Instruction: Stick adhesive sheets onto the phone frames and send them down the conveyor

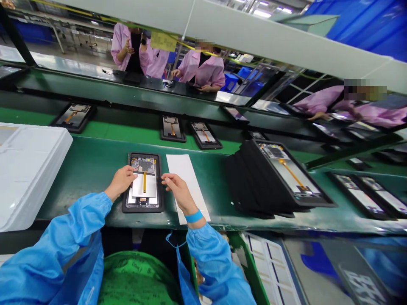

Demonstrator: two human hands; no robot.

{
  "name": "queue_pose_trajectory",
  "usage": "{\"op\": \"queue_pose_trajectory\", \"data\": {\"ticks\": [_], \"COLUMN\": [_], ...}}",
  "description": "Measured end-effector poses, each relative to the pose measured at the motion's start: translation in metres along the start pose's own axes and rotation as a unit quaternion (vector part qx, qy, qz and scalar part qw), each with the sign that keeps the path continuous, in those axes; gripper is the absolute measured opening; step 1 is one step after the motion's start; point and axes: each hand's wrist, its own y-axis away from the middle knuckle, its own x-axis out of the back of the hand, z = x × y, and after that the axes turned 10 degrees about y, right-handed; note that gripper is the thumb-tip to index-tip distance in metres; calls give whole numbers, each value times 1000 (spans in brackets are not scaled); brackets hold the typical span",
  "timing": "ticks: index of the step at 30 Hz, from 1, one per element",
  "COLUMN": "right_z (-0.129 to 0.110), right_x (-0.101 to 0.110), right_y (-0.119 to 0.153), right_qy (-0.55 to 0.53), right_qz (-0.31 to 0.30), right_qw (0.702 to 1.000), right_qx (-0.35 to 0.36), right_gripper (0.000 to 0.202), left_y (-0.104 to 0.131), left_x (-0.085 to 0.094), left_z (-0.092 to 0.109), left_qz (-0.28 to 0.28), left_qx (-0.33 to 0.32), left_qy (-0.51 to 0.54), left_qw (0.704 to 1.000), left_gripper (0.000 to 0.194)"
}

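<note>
Flanking opened tablet (150,183): our left hand (121,182) over left side, right hand (179,192) at right edge; fingertips together, hold unclear.

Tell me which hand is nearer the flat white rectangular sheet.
Right. The right hand appears over the sheet; the left hand is farther left, at the black-framed rectangular device with exposed circuitry.

Electronics factory, assy. line by the look of it: long dark-green worktop (85,169) w/ a bright-green strip (127,136) running behind, & open black-framed tablet-like units (144,182) w/ orange ribbon cables spread along both. Ppl in pink smocks (211,70) at work opp., blue plastic bins (230,81) behind them, white strip lights (262,13) up top.
</note>
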Motion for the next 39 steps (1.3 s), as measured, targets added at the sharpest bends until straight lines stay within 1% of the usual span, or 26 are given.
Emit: {"op": "queue_pose_trajectory", "data": {"ticks": [6, 10, 13, 19, 25, 29, 34, 39], "right_z": [5, 11, 12, 12, 12, 11, 13, 19], "right_x": [-7, -11, -12, -12, -18, -21, -25, -32], "right_y": [4, 6, 6, 7, 8, 9, 13, 14], "right_qy": [60, 152, 193, 209, 211, 234, 282, 360], "right_qz": [-2, 22, 34, 35, 24, 17, 0, -3], "right_qw": [998, 985, 974, 969, 968, 961, 942, 906], "right_qx": [29, 80, 117, 127, 137, 147, 183, 223], "right_gripper": [30, 27, 25, 24, 22, 21, 22, 24], "left_y": [-3, -4, -4, -4, -4, -4, -5, -6], "left_x": [2, 3, 3, 3, 3, 3, 4, 6], "left_z": [-6, -8, -7, -6, -9, -10, -12, -14], "left_qz": [5, 9, 9, 15, 15, 12, 12, 8], "left_qx": [-12, -18, -20, -22, -26, -35, -54, -69], "left_qy": [-17, -25, -29, -38, -49, -68, -107, -163], "left_qw": [1000, 999, 999, 999, 998, 997, 993, 984], "left_gripper": [35, 34, 34, 32, 32, 30, 28, 23]}}
